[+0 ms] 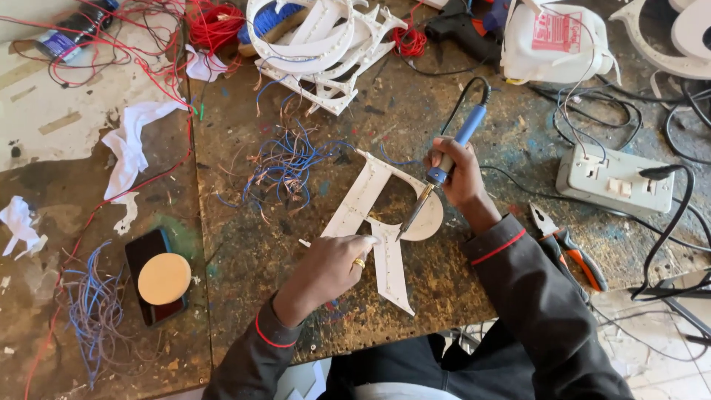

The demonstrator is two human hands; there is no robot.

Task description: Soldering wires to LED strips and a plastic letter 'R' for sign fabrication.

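Far left of the white letter (378, 222), on the stained tabletop (244, 252): crumpled white rags (129, 148), a loose bundle of blue wires (92, 311), and a black phone (152, 278) lying flat with a tan round disc (164, 278) on top of it. Above and left of the letter, a tangle of blue and brown wire offcuts (285, 167); further up, red wires (215, 22) and a stack of white letter shells (322, 44).

Left hand (333, 263) pressed against the letter's lower left edge, fingers (363, 241) curled and touching its surface beside the joint, a gold ring on one of them; whether anything small was pinched between them could not be told. Letter itself lay flat near the middle of the tabletop, tilted, straight stem running up-left, rounded bowl to the right.

Right hand (455, 174) hovered over the letter's upper right, fingers clenched around a blue-handled soldering iron (444, 167), tip angled down-left and touching the letter close to the left hand's fingertips. Black cord ran up from the handle.

Right of the letter: orange-handled pliers (566, 248) just beside the right sleeve, a grey power strip (611, 178) with a black plug in it, black cables (666, 230) trailing away. Up and right of the letter, a white plastic jug (555, 44) and a black glue gun (459, 30).
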